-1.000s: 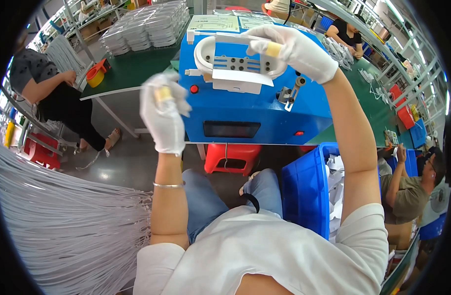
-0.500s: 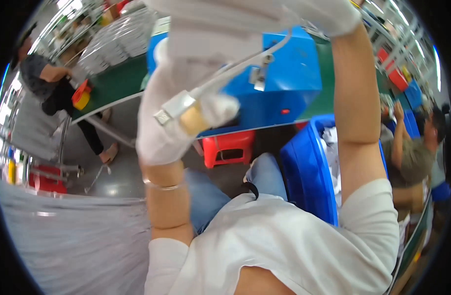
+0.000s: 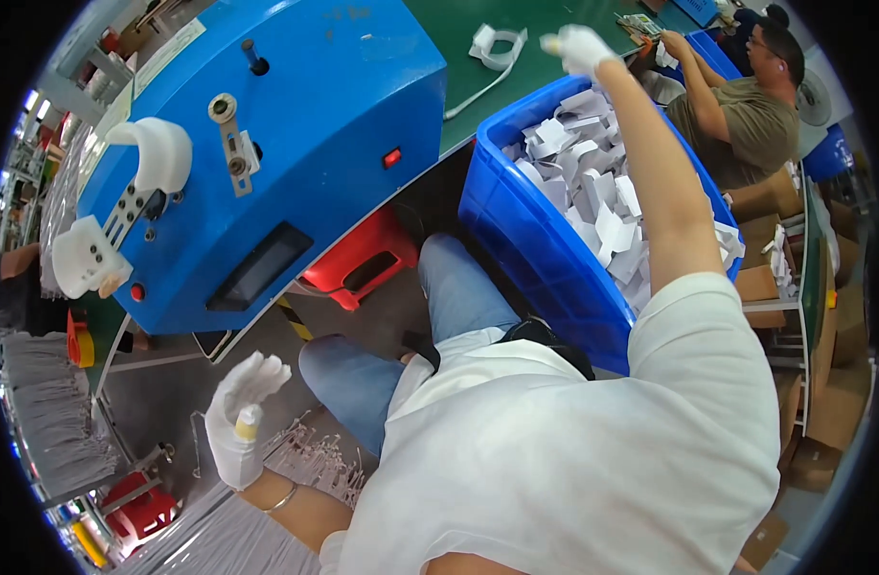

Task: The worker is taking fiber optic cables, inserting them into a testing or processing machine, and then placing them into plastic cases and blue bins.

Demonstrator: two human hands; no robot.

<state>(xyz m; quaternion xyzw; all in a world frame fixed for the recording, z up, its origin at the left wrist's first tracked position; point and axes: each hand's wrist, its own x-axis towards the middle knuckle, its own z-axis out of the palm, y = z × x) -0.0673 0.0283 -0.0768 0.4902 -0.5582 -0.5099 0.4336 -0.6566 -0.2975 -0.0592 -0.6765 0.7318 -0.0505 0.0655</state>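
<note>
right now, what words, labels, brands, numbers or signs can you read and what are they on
No text is legible.
Pale sheet on the blue machine: too small to read.
Faint marks on the machine's top: too blurred to read.
Dark screen: no characters visible.
White cable on the green table: no print can be made out.

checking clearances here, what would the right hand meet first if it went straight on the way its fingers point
Probably the coiled white cable on the green table, just left of the right hand, though depth is unclear.
</note>
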